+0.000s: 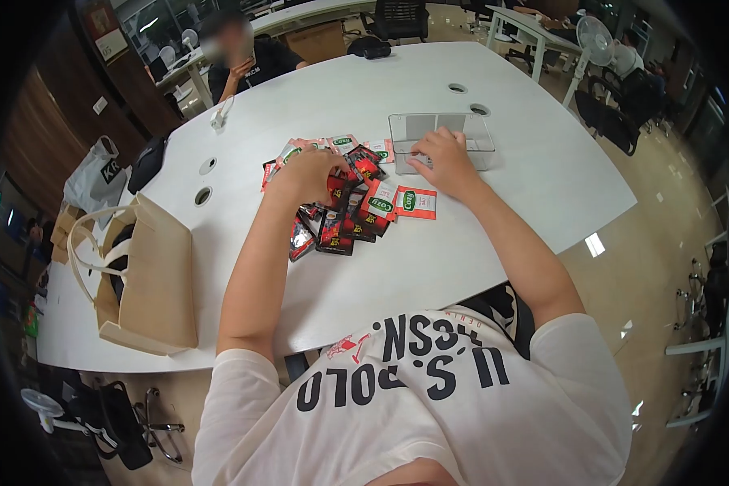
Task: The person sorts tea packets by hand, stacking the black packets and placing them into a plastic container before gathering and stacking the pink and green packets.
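Presently, left hand (309, 172) at packets (416, 203), right hand (445, 160) on clear holder (479, 139).

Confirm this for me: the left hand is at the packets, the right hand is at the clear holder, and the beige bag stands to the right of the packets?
The bag's side is wrong: the head view shows the beige bag to the left of the packets. The left hand is at the packets, the right hand at the clear holder.
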Demonstrator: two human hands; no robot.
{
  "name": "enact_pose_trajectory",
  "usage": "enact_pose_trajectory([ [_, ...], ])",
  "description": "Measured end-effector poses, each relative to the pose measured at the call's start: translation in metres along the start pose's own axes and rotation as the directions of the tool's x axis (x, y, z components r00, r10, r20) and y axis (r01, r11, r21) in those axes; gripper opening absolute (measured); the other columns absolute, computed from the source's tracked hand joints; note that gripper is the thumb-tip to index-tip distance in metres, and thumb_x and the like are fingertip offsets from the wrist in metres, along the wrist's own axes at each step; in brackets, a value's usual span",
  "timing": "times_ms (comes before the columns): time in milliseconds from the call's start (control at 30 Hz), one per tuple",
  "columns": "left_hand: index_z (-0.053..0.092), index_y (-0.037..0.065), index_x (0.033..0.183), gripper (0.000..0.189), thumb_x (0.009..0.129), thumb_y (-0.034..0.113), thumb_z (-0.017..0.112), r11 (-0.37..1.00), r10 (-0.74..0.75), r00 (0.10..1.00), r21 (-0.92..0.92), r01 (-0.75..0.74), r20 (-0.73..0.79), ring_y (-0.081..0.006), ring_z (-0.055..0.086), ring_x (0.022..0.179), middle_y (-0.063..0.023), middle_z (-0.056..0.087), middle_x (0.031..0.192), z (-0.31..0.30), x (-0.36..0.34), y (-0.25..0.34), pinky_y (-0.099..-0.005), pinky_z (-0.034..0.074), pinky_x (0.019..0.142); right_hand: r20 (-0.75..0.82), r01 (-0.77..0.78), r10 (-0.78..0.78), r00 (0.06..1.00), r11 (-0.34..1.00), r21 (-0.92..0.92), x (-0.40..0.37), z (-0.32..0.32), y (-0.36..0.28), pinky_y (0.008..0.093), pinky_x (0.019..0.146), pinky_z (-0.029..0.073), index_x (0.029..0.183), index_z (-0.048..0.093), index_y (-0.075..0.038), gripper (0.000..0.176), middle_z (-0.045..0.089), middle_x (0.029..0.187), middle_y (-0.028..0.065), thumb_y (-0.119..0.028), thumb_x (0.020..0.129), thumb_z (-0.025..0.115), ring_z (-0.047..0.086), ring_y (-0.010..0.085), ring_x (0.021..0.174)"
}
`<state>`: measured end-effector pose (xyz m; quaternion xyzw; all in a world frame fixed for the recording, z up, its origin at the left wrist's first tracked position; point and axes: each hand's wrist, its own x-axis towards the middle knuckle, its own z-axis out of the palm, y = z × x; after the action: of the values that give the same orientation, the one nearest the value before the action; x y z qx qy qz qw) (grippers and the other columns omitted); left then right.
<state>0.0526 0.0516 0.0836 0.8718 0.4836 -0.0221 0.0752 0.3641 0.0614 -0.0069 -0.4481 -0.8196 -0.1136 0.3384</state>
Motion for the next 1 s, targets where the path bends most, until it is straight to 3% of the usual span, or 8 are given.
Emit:
enact_pose_trajectory([
  [133,0.074,0.011,0.127,0.068,0.063,0.013,0.095,1.000,0.008,0.997,0.018,-0.006,-0.075,-0.0315,0.061,0.126,-0.0112,0.072,0.121,0.012,0.000,-0.009,-0.0424,0.051,0.107,-0.009,0.004,-0.004,1.000,1.000,0.016,0.000,-0.004,-0.009,0.0444,0.098,0.035,0.107,0.074,-0.016,0.022,0.066,0.098,0.0006,-0.030,0.091,0.080,0.057,0.0225,0.104],
  [233,0.072,0.007,0.127,0.060,0.071,0.014,0.093,0.997,-0.073,0.996,-0.034,0.071,-0.047,-0.0312,0.066,0.117,-0.0140,0.072,0.118,0.007,-0.001,-0.011,-0.0418,0.053,0.103,-0.036,0.004,-0.002,0.999,0.999,0.044,0.003,-0.008,-0.015,0.0445,0.099,0.035,0.112,0.073,-0.015,0.026,0.065,0.099,0.0014,-0.029,0.091,0.079,0.056,0.0228,0.104],
  [333,0.070,0.003,0.127,0.049,0.082,0.013,0.087,0.955,-0.096,0.994,-0.277,0.107,0.053,-0.0299,0.071,0.105,-0.0147,0.074,0.111,-0.020,-0.010,-0.008,-0.0396,0.056,0.094,-0.070,0.014,-0.011,0.998,0.998,0.054,0.005,-0.011,-0.015,0.0447,0.099,0.035,0.115,0.073,-0.015,0.028,0.064,0.101,0.0022,-0.028,0.091,0.079,0.056,0.0233,0.104],
  [433,0.070,0.002,0.121,0.036,0.088,0.014,0.082,0.942,-0.049,0.985,-0.335,-0.009,-0.163,-0.0271,0.073,0.095,-0.0156,0.077,0.103,-0.044,-0.026,-0.018,-0.0377,0.056,0.085,-0.130,0.038,-0.031,0.991,0.998,0.049,0.007,-0.015,-0.015,0.0447,0.099,0.035,0.115,0.073,-0.015,0.028,0.063,0.101,0.0028,-0.027,0.090,0.079,0.055,0.0237,0.105],
  [633,0.068,0.000,0.111,0.029,0.090,0.013,0.082,0.920,-0.164,0.900,-0.393,-0.009,-0.403,-0.0220,0.068,0.080,-0.0139,0.074,0.094,-0.081,-0.075,-0.032,-0.0355,0.054,0.073,-0.198,0.126,-0.116,0.973,0.991,0.039,0.010,-0.022,-0.019,0.0454,0.099,0.036,0.110,0.073,-0.015,0.027,0.061,0.101,0.0023,-0.023,0.085,0.081,0.055,0.0240,0.107],
  [733,0.068,0.000,0.108,0.028,0.089,0.014,0.083,0.892,-0.243,0.923,-0.442,0.092,-0.298,-0.0205,0.065,0.078,-0.0120,0.073,0.090,-0.091,-0.094,-0.028,-0.0342,0.053,0.072,-0.207,0.221,-0.209,0.956,0.975,0.035,0.010,-0.019,-0.029,0.0468,0.100,0.036,0.108,0.074,-0.016,0.026,0.061,0.103,0.0019,-0.021,0.083,0.081,0.056,0.0241,0.108],
  [833,0.070,0.000,0.105,0.028,0.087,0.014,0.085,0.897,-0.233,0.943,-0.426,0.115,-0.237,-0.0197,0.066,0.078,-0.0110,0.073,0.089,-0.095,-0.104,-0.023,-0.0335,0.053,0.072,-0.188,0.298,-0.281,0.941,0.952,0.066,0.008,-0.013,-0.044,0.0486,0.102,0.036,0.106,0.073,-0.016,0.026,0.062,0.105,0.0016,-0.020,0.082,0.082,0.056,0.0244,0.109],
  [1000,0.073,0.000,0.104,0.028,0.084,0.014,0.086,0.925,-0.220,0.935,-0.365,0.110,-0.277,-0.0220,0.069,0.079,-0.0129,0.076,0.093,-0.097,-0.104,-0.032,-0.0355,0.054,0.071,-0.084,0.369,-0.361,0.929,0.920,0.129,0.033,-0.002,-0.078,0.0493,0.104,0.037,0.096,0.075,-0.015,0.018,0.064,0.102,0.0003,-0.020,0.081,0.083,0.057,0.0234,0.109],
])
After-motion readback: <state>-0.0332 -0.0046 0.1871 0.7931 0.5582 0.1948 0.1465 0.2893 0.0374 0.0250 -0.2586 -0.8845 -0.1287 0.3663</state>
